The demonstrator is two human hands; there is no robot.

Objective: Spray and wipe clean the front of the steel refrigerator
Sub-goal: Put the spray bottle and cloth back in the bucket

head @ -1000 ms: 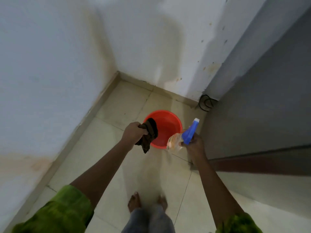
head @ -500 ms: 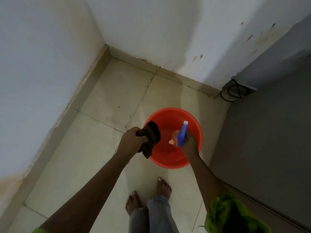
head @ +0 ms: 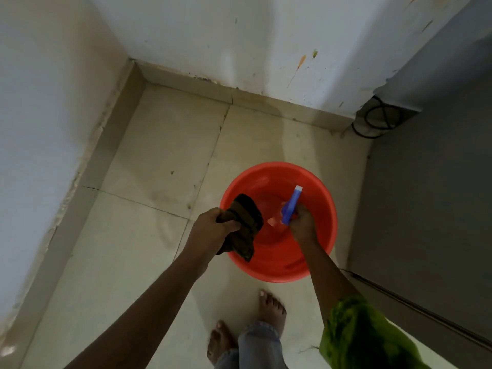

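Over the red bucket [head: 316, 198] both hands are full. The left hand [head: 210, 230] grips a dark, bunched cloth [head: 245, 227], whose loose end hangs down past the near rim. The right hand [head: 302, 225] is curled round the neck of a spray bottle [head: 290, 206], with the blue head pointing away from the person and the clear body tilted down into the bucket's mouth.

Neither tool is at work on steel, so I judge this as the step at the bucket, with supplies in hand and no spraying or wiping under way. Whether the cloth is wet cannot be told in this dim light.

The refrigerator [head: 431, 198] stands to the person's right as a tall grey face. Its foot is just beside the bucket, and it is apart from both hands, nearer the right one. The next move likely calls for turning right, lifting the bottle clear of the rim, aiming the nozzle at the steel, and keeping the cloth ready to follow.
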